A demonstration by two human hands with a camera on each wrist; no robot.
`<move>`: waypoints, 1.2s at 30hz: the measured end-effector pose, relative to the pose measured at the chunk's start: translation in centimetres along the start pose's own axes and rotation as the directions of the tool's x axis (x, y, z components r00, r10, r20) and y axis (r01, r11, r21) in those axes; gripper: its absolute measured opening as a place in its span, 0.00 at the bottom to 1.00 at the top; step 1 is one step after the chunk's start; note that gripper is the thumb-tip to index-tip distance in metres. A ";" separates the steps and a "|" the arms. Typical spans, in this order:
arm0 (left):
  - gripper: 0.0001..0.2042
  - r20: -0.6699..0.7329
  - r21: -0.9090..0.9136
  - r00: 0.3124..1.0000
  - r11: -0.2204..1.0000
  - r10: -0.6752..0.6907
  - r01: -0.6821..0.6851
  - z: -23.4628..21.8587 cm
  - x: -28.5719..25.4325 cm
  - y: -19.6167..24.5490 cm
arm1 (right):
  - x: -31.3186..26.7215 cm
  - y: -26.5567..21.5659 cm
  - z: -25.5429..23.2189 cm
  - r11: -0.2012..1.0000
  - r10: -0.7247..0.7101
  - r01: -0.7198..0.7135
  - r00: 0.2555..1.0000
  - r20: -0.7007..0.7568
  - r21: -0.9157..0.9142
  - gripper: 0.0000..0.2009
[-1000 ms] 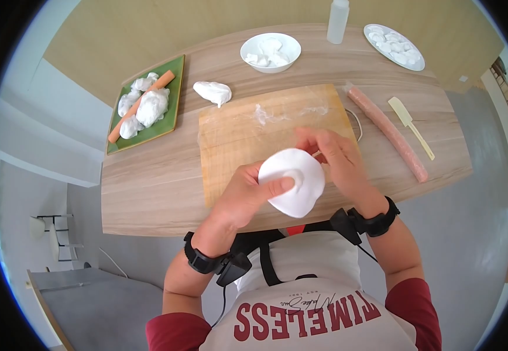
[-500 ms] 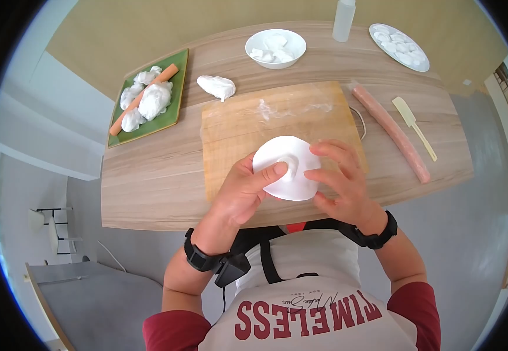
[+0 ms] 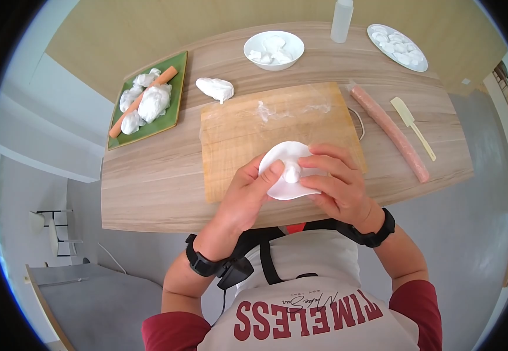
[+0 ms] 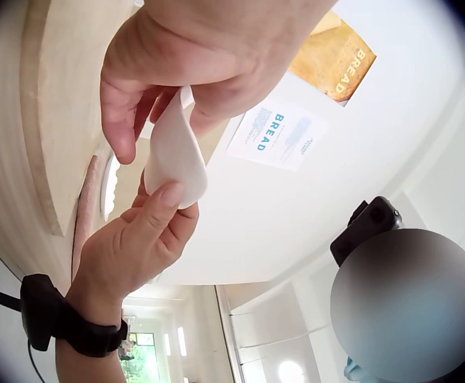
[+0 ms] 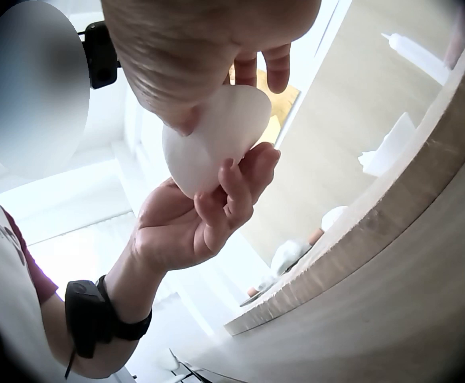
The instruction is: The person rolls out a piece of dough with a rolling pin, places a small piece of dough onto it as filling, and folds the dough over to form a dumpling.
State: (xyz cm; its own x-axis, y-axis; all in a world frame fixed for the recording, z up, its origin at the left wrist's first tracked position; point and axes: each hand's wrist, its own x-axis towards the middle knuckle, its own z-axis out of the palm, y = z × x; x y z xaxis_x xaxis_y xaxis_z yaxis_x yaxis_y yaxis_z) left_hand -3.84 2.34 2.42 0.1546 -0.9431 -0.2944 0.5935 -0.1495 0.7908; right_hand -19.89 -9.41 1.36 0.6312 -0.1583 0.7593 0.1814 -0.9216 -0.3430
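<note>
A thin round white dough wrapper [image 3: 284, 190] is held above the front of the wooden board [image 3: 225, 146], with a small white lump [image 3: 292, 172] at its middle. My left hand [image 3: 243, 196] grips the wrapper's left side, thumb on top beside the lump and fingers underneath. From the right, my right hand [image 3: 347, 190] pinches the opposite edge, its fingers over the upper face and its thumb below. In the left wrist view the wrapper [image 4: 177, 159] bends upward between both hands. The right wrist view shows its smooth underside [image 5: 212, 144] on the left fingertips.
At the back stand a white bowl [image 3: 254, 61] of white pieces, a bottle [image 3: 342, 22] and an oval plate [image 3: 374, 38] of white rounds. A green tray [image 3: 169, 114] holds wrapped lumps and an orange stick. Right of the board lie a pink wrapped roll [image 3: 388, 131] and a spatula [image 3: 413, 127].
My right hand has come in from beyond the wrapper's right side and taken hold of that edge. The wrapper's right side now curls upward around the lump; the left hand keeps its grip.
</note>
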 end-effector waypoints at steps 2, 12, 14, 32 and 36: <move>0.20 0.028 0.031 0.992 0.992 0.121 -0.121 0.0 0.2 -0.4 | 0.1 0.0 0.1 1.000 -0.006 0.006 1.000 -0.001 0.008 0.10; 0.24 0.018 0.264 0.982 0.946 0.189 -0.187 0.3 -0.2 0.2 | 0.1 -0.7 0.5 0.995 0.069 -0.066 0.997 -0.036 0.077 0.13; 0.26 0.013 0.281 0.979 0.939 0.206 -0.201 0.4 -0.3 0.1 | 0.2 -0.7 0.4 0.994 0.087 -0.085 0.996 -0.024 0.072 0.14; 0.15 0.168 0.465 0.797 0.666 0.580 -0.583 -0.6 -0.8 -2.3 | -0.5 -0.5 0.2 0.961 0.193 -0.177 0.980 -0.055 0.211 0.11; 0.13 0.144 0.396 0.809 0.717 0.569 -0.574 -0.7 -1.0 -2.1 | -0.6 -0.5 0.0 0.955 0.178 -0.167 0.984 -0.022 0.243 0.10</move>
State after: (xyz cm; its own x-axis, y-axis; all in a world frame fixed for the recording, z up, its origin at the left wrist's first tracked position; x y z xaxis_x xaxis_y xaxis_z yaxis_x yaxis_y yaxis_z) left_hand -4.68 3.76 0.70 0.3492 -0.8913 0.2891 0.0241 0.3170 0.9481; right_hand -20.34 -8.83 1.11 0.6367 -0.3273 0.6982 0.2512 -0.7680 -0.5891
